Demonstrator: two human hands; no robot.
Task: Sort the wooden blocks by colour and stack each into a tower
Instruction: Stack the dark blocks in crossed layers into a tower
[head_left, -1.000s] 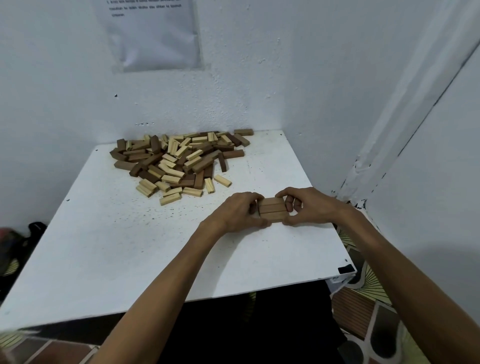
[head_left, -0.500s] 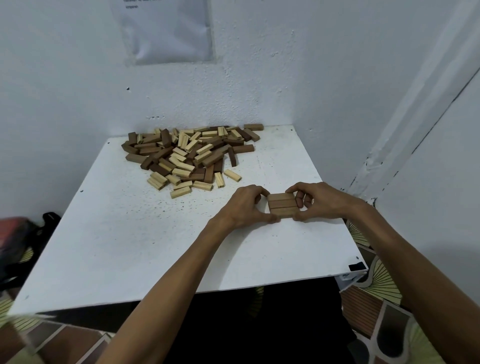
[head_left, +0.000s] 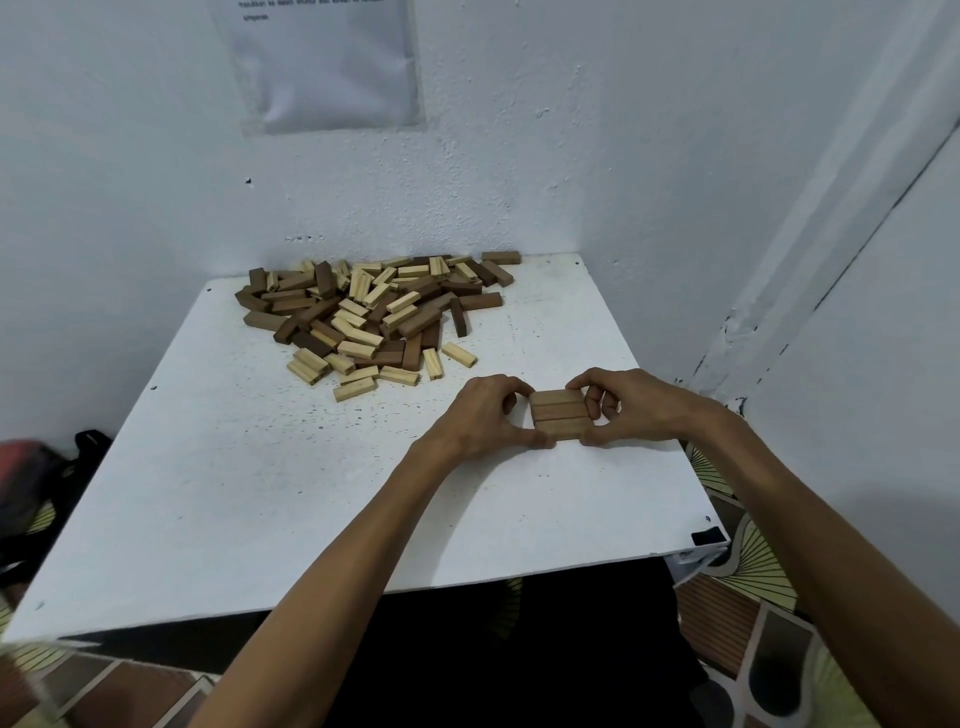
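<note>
Three mid-brown wooden blocks lie side by side as one flat layer on the white table, toward its right side. My left hand pinches the layer's left ends between thumb and curled fingers. My right hand pinches its right ends the same way. A mixed pile of blocks, dark brown, mid brown and pale, lies at the back of the table near the wall.
White walls close in behind and to the right. A sheet of paper hangs on the back wall. A dark bag sits on the floor at the left. Patterned floor tiles show past the table's right and front edges.
The camera view has shifted, so everything sits differently in the frame. Both hands stay pinched on the ends of the three-block layer, which rests in the same place on the table.
</note>
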